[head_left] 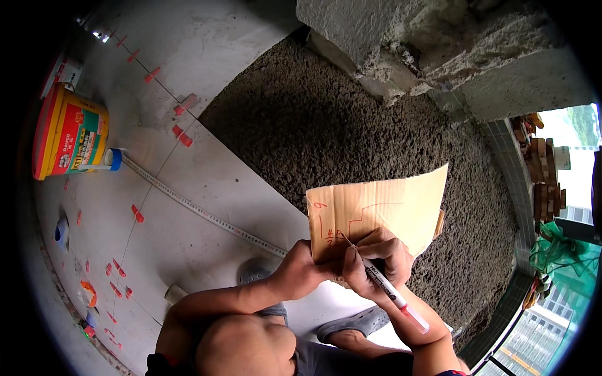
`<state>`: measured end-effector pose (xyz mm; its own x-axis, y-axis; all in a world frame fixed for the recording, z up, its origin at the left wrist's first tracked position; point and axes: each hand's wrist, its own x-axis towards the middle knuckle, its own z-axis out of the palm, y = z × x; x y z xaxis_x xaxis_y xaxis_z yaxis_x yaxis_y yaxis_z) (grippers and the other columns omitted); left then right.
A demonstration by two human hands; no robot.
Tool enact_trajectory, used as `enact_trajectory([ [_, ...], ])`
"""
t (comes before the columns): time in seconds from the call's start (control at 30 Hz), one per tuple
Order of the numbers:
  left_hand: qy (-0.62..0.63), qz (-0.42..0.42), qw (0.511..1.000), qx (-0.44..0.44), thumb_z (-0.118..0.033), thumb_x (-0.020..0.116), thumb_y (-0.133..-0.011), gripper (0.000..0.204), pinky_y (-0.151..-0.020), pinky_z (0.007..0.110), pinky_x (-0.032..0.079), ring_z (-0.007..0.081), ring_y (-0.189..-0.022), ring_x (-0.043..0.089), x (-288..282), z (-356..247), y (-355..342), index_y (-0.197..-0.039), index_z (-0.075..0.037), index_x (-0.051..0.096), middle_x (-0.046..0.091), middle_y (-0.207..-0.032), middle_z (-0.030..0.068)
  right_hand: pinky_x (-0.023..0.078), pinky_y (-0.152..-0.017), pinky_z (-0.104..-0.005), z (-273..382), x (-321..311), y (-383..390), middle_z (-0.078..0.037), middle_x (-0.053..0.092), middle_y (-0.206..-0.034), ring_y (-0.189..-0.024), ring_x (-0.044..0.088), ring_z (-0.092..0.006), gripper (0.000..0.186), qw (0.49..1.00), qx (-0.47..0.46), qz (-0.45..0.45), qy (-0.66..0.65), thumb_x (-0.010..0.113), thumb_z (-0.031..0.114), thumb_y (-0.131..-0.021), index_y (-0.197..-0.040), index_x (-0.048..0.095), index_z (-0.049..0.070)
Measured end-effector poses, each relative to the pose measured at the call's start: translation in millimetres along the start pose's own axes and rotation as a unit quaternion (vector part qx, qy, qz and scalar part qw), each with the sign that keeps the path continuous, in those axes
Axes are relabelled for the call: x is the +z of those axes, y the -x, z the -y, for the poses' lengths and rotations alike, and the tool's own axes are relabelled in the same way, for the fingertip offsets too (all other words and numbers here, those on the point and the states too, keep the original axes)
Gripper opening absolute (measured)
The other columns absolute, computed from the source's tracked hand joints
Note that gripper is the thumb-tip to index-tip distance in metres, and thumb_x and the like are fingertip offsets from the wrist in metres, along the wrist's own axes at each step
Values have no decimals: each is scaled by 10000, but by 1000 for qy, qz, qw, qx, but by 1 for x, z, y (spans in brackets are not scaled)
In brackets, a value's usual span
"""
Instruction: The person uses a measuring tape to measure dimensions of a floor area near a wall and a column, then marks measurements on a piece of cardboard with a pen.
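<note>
My left hand (297, 273) grips the lower left edge of a piece of brown cardboard (401, 203). Red lines and handwritten figures are drawn on the cardboard's face. My right hand (387, 258) is closed around a white marker pen (384, 283) with a clear and red rear end. The pen's tip meets or nearly meets the cardboard beside the figures; contact is hard to tell. A measuring tape blade (200, 211) lies stretched across the pale floor tiles, running from near a blue-and-white round thing (113, 159) to beside my left hand.
A yellow bucket (94, 131) with a red rim stands at the left. Red tile-levelling wedges (182, 136) line the tile joints. Rough dark mortar (295, 125) covers the floor ahead, below a broken concrete block (426, 56). Stacked brown pieces (544, 163) and green netting (561, 247) are at the right.
</note>
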<state>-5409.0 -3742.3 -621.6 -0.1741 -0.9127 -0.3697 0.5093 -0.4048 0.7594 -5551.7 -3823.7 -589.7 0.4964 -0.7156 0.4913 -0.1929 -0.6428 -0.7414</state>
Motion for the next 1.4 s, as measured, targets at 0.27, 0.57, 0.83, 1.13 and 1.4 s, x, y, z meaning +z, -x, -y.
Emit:
enact_trajectory([
  [0.27,21,2,999,-28,-69,710,-850,322,-836,284,512,128,-945,632,-4,-4,-3,-1144,35,631,693,-1018,77,456,-495,-267,-1,-11,5,-88,612,-658,-534,589,-150,230,997,66,-5,-46,720,93,-835,-873,510,8],
  [0.57,35,-44,998,-20,-93,703,-814,327,-844,286,494,124,-919,623,-27,8,-5,-1109,37,650,699,-1009,80,363,-462,-216,-15,-37,-20,-91,620,-619,-467,493,-88,371,983,137,-123,-6,376,288,-1059,-1212,515,-20],
  [0.83,11,-22,999,-31,-71,704,-823,327,-867,296,493,133,-958,625,-25,6,-1,-1125,39,643,695,-1045,82,343,-505,-238,-3,-18,-8,-11,501,-633,-533,434,-79,399,993,111,-51,10,497,306,-986,-1083,640,-53],
  [1.13,-16,21,1000,10,-100,730,-839,280,-838,286,494,106,-943,617,-12,-3,2,-1088,-1,650,691,-1006,34,493,-585,-266,7,-3,-10,-136,659,-772,-634,641,-182,155,998,42,50,-16,685,-22,-792,-898,576,7],
  [1.4,-64,19,996,51,-93,730,-834,157,-725,270,493,80,-826,613,-8,-8,3,-948,-17,654,686,-855,10,538,-576,-312,6,4,-13,-119,690,-803,-645,672,-232,239,998,21,52,16,761,-27,-722,-918,627,2],
])
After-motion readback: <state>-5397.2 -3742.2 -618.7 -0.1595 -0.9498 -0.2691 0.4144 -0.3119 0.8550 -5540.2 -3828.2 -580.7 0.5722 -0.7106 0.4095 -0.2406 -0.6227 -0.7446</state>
